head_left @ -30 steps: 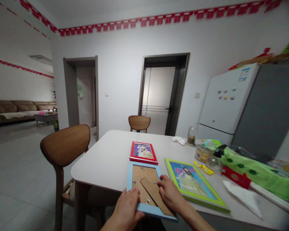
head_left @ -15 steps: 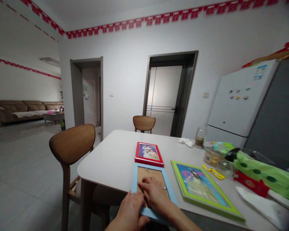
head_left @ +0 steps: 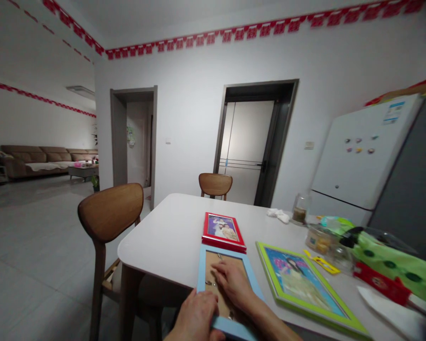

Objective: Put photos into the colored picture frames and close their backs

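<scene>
A light blue picture frame lies face down at the near table edge, its brown backing board with small metal clips facing up. My left hand is closed around the frame's near left corner. Over the backing, my right hand has its fingers bent and close together, tips near the upper middle; anything between them is too small to make out. Just beyond stands a red picture frame lying face up with a photo. To the right is a green picture frame, also face up.
On the white table at right are a glass jar, a crumpled tissue, a plastic food tub, a yellow packet and a green bag. Wooden chairs stand at the left and far sides.
My right hand has shifted from the left side of the backing toward its upper middle, uncovering clips on the left. My left hand stays on the frame's corner. The view has shifted slightly.
</scene>
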`<action>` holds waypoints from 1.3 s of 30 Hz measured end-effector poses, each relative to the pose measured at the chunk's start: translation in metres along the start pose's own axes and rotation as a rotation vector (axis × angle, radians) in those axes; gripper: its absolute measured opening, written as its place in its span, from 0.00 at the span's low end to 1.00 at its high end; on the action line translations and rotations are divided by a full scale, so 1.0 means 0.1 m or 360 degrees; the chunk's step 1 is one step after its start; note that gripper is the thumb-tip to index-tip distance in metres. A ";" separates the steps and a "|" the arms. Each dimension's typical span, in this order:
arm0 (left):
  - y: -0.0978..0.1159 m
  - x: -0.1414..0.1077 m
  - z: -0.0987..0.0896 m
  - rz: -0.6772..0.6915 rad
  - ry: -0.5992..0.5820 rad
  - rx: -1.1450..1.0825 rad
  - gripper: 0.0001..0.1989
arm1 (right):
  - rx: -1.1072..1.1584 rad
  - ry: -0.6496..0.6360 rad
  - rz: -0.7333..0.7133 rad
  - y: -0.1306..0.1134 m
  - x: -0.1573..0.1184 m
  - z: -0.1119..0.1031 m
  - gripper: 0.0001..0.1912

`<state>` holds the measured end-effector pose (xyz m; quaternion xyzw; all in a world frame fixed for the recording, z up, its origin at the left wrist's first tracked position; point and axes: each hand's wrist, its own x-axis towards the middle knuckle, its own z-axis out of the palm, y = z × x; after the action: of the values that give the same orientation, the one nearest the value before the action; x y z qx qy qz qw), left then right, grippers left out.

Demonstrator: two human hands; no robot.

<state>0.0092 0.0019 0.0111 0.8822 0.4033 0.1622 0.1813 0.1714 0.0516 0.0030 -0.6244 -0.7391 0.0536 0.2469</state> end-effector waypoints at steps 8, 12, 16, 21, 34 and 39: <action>0.04 -0.02 -0.05 0.0007 -0.0152 0.0094 0.18 | -0.0091 0.0121 0.0469 0.29 0.35 0.09 0.13; 0.05 -0.03 -0.03 -0.0015 -0.0112 0.0056 0.19 | -0.0125 0.0130 0.0552 0.30 0.42 0.14 0.10; 0.09 -0.03 -0.05 -0.0073 -0.0149 0.0044 0.20 | -0.0138 0.0142 0.0611 0.32 0.48 0.14 0.08; 0.13 0.01 0.00 -0.0090 -0.0196 0.0066 0.20 | -0.0060 0.0183 0.0618 0.29 0.51 0.15 0.08; 0.28 0.08 -0.14 -0.0032 0.0512 -0.0810 0.08 | 0.1520 0.0261 0.0822 0.34 -0.35 -0.34 0.23; 0.67 0.25 -0.12 0.0137 0.0661 -0.1667 0.06 | 0.2622 0.0171 0.0673 -0.26 -0.58 -0.14 0.16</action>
<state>0.0634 -0.0172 0.0556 0.6396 0.2596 0.5182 0.5050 0.1596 -0.0124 0.0081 -0.3722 -0.3193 0.5895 0.6419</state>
